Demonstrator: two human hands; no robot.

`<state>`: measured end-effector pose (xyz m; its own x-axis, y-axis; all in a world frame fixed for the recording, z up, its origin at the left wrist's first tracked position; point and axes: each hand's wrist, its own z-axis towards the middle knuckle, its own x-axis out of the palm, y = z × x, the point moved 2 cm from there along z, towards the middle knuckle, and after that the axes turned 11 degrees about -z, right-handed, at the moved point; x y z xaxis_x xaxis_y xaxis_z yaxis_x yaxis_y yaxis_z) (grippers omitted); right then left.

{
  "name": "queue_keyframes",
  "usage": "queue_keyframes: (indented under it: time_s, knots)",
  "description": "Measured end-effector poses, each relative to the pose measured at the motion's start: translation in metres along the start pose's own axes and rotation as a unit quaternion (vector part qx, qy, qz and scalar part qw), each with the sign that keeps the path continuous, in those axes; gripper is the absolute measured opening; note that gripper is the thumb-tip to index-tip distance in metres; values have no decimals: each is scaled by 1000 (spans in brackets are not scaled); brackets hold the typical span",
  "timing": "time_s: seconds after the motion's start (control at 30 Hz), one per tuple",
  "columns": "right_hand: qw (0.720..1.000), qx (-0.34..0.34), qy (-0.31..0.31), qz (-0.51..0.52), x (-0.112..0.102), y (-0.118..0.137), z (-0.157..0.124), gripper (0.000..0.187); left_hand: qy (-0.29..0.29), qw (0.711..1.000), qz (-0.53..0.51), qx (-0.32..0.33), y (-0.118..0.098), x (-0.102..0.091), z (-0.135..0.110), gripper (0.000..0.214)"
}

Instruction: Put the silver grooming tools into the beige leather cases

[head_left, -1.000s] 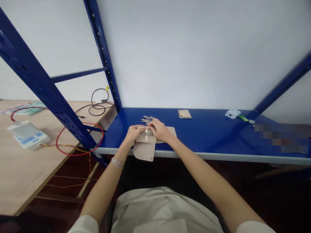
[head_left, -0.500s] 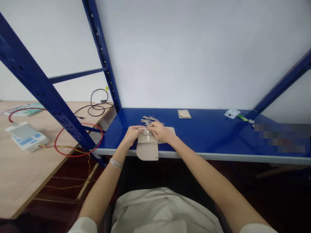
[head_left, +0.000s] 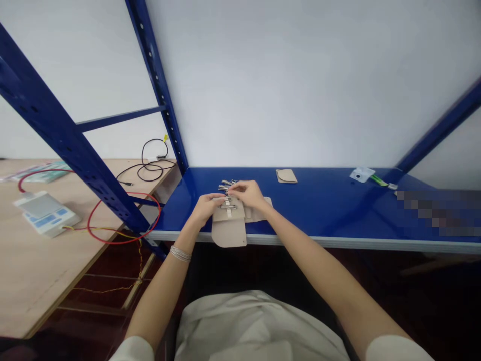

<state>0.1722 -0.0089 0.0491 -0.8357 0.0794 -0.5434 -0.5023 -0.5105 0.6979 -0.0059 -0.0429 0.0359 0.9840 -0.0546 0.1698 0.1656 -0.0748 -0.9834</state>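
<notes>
A beige leather-like piece (head_left: 228, 232) with a rounded flap lies at the front edge of the blue shelf. On its upper part are a thin metal bar and a narrow white strip (head_left: 229, 212). My left hand (head_left: 207, 206) grips its upper left edge, thumb and fingers closed. Just above that edge my right hand (head_left: 248, 193) pinches with its fingertips; what is between them is too small to make out. Several slim silver metal pieces (head_left: 226, 183) lie behind the fingers, partly hidden. Another beige piece (head_left: 266, 201) sits under my right wrist.
A folded beige piece (head_left: 286, 176) lies at the back of the blue shelf (head_left: 330, 210). Farther right are a white item with a black dot (head_left: 362, 175) and a green tool (head_left: 379, 180). Left of a blue upright (head_left: 93, 160) stands a wooden table with a white device (head_left: 47, 213) and cables.
My right hand has lifted slightly off the beige piece, toward the silver pieces, uncovering more of the metal bar and white strip. My left hand keeps its place.
</notes>
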Motion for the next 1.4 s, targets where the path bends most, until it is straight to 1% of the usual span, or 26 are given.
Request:
queue_keyframes:
  time_s: [0.07, 0.1, 0.17, 0.27, 0.33, 0.4, 0.5, 0.6, 0.67, 0.7, 0.77, 0.8, 0.9, 0.93, 1.0, 1.1, 1.17, 1.23, 1.3, 1.4]
  knots:
    - [997, 43, -22, -55, 0, -11, 17, 9, -26, 1000, 17, -3, -3, -9, 3, 41]
    - [994, 55, -14, -95, 2, -15, 25, 9, -36, 999, 29, -4, -4, -15, 4, 41]
    - [986, 66, 21, -152, 10, -22, 41, 10, -40, 997, 60, -5, -8, -26, 5, 41]
    - [978, 62, 78, -183, 29, -26, 57, 7, -22, 995, 100, -17, -11, -37, 5, 39]
    - [974, 65, 92, -196, 41, -25, 62, 6, -13, 993, 114, -21, -12, -40, 4, 39]
    - [969, 79, 94, -215, 48, -24, 64, 8, -10, 993, 118, -15, -13, -40, 3, 39]
    - [960, 84, 111, -245, 49, -23, 66, 12, -10, 993, 117, -8, -15, -38, 2, 39]
    - [953, 74, 142, -258, 43, -22, 67, 17, -19, 993, 116, -1, -17, -37, 2, 38]
    - [958, 78, 151, -230, 39, -22, 69, 17, -28, 993, 113, 2, -18, -37, 2, 39]
    - [965, 87, 146, -200, 36, -22, 69, 16, -32, 994, 108, 3, -19, -37, 2, 39]
    - [977, 126, 127, -114, 30, -23, 70, 13, -34, 995, 93, 1, -20, -38, 1, 41]
    - [979, 152, 118, -62, 27, -23, 70, 13, -35, 996, 83, -3, -20, -38, 1, 42]
    - [966, 215, 119, 78, 18, -21, 67, 15, -29, 998, 50, -20, -22, -38, 1, 43]
    - [960, 225, 126, 108, 15, -19, 65, 16, -22, 999, 38, -25, -22, -38, 1, 43]
    - [954, 231, 137, 136, 8, -12, 61, 17, -7, 999, 14, -33, -22, -37, 0, 44]
    - [958, 220, 142, 119, -1, -2, 53, 17, 3, 999, -4, -35, -21, -37, 1, 46]
    - [967, 193, 147, 81, -5, 5, 46, 15, -3, 1000, -4, -27, -18, -37, 3, 47]
    - [979, 135, 151, 16, -7, 12, 36, 12, -14, 1000, 7, -9, -17, -36, 4, 47]
    - [985, 60, 145, -66, -8, 20, 23, 10, -26, 999, 28, 13, -17, -36, 5, 46]
    - [977, -25, 122, -173, -7, 30, 5, 13, -31, 998, 47, 33, -19, -33, 3, 45]
